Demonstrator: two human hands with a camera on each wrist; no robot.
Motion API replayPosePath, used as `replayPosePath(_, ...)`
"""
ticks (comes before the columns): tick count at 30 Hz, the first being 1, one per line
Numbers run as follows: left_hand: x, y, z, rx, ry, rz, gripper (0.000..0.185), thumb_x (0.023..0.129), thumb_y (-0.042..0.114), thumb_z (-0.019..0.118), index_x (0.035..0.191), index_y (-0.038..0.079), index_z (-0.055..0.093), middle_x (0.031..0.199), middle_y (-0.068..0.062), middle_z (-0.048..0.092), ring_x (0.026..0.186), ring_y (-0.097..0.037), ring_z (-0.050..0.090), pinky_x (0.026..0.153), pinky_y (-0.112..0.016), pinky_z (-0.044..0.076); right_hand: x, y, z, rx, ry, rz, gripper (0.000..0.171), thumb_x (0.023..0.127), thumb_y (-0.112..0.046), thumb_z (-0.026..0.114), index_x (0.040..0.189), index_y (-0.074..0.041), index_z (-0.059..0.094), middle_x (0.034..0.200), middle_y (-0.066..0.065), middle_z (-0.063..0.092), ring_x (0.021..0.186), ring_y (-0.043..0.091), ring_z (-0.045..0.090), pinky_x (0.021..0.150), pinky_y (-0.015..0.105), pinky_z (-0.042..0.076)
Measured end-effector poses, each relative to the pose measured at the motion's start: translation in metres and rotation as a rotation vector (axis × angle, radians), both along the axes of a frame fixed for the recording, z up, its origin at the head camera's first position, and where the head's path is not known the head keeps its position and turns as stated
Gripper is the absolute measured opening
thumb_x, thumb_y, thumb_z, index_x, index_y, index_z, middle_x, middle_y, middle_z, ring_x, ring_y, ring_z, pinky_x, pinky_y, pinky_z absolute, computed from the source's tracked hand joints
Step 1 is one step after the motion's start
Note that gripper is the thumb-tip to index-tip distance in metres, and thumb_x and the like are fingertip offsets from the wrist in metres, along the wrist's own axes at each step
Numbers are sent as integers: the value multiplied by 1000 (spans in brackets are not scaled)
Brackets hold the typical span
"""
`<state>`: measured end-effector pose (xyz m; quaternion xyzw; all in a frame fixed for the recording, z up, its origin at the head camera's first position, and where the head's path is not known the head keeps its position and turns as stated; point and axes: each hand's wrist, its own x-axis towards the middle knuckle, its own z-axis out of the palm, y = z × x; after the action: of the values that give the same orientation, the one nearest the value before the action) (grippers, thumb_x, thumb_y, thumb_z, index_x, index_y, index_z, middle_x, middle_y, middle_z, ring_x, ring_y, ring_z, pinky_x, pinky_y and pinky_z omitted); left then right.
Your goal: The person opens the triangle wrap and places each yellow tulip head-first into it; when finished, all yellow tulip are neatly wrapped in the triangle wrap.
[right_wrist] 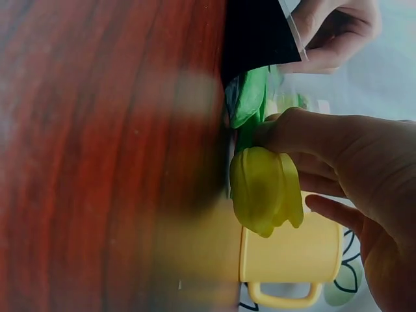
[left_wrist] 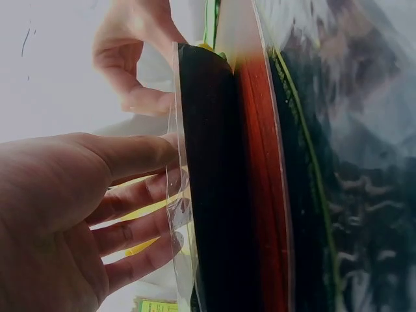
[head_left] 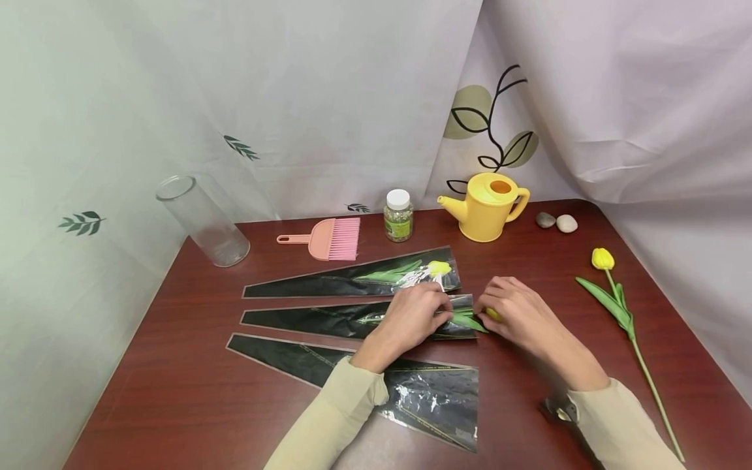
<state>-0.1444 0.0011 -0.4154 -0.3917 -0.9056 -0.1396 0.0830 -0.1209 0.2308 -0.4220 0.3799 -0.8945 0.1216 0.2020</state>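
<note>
At the middle of the tabletop (head_left: 176, 391), a left hand (head_left: 411, 316) pinches open the mouth of the middle wrapper (head_left: 352, 318) while a right hand (head_left: 517, 313) grips a yellow tulip (right_wrist: 265, 188) at its bloom, leaves just entering. Squeezed too firmly, the bloom could crush; a slack pinch may let the thin film close and snag the leaves.

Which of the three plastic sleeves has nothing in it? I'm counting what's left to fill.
The nearest sleeve, under the left forearm, shows only black and clear film. The far sleeve holds a yellow tulip; the middle sleeve shows green leaves at its mouth.
</note>
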Motion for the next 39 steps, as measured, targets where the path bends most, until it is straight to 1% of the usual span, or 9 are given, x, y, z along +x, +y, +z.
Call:
replayPosePath(3,0,0,0,1,1,0,7,88,33,75,87,26,75,84,13,59,82,-6,60,65,-26,50,1,0,0,-10,-13,-8,14,72,-6,80,79,-12,70,78,-4,62,82,18,55,85,40,44)
replayPosePath(6,0,0,0,7,-3,0,6,88,32,75,87,26,76,84,13,59,82,-6,60,65,-27,50,4,5,4,-47,-70,-41,16,73,-11,82,85,-13,72,84,-4,65,87,17,56,82,40,44)
replayPosePath(11,0,1,0,9,-15,3,6,88,31,74,88,26,76,85,13,60,85,-7,61,67,-27,51,14,26,10,-119,-261,-193,33,77,-28,83,105,-15,71,101,-7,65,98,16,55,83,42,44)
replayPosePath(14,0,1,-1,10,-19,3,6,88,31,74,89,25,76,86,13,61,85,-7,61,67,-27,51,20,39,7,-119,-364,-283,46,77,-36,84,116,-16,67,110,-6,63,103,17,56,85,45,46)
replayPosePath(16,0,1,-1,11,-20,2,6,88,31,74,88,25,76,86,13,61,85,-7,61,67,-27,51,23,45,4,-116,-405,-310,50,77,-36,83,119,-15,65,112,-5,63,104,18,57,84,46,47)
replayPosePath(23,1,0,0,8,-15,7,7,88,32,74,89,26,76,86,13,61,85,-7,61,66,-28,51,24,50,-8,-140,-391,-283,39,78,-19,83,114,-15,68,102,-7,64,92,13,61,76,39,51)
replayPosePath(28,1,0,0,7,-22,11,8,88,33,74,90,26,76,87,13,61,85,-7,61,67,-28,51,22,49,-8,-167,-376,-271,32,77,-15,84,106,-16,70,95,-10,64,86,10,62,73,36,52)
replayPosePath(32,0,0,1,21,-14,16,9,89,33,73,92,25,77,86,12,61,82,-7,60,65,-27,50,21,47,-7,-209,-405,-248,31,76,-13,84,104,-17,70,93,-11,64,83,7,62,72,32,53)
replayPosePath(39,0,0,4,68,6,11,10,91,31,71,94,23,77,87,11,60,79,-6,58,65,-25,49,12,34,-8,-289,-471,-156,31,76,-9,84,102,-16,69,88,-8,65,77,5,60,67,26,52)
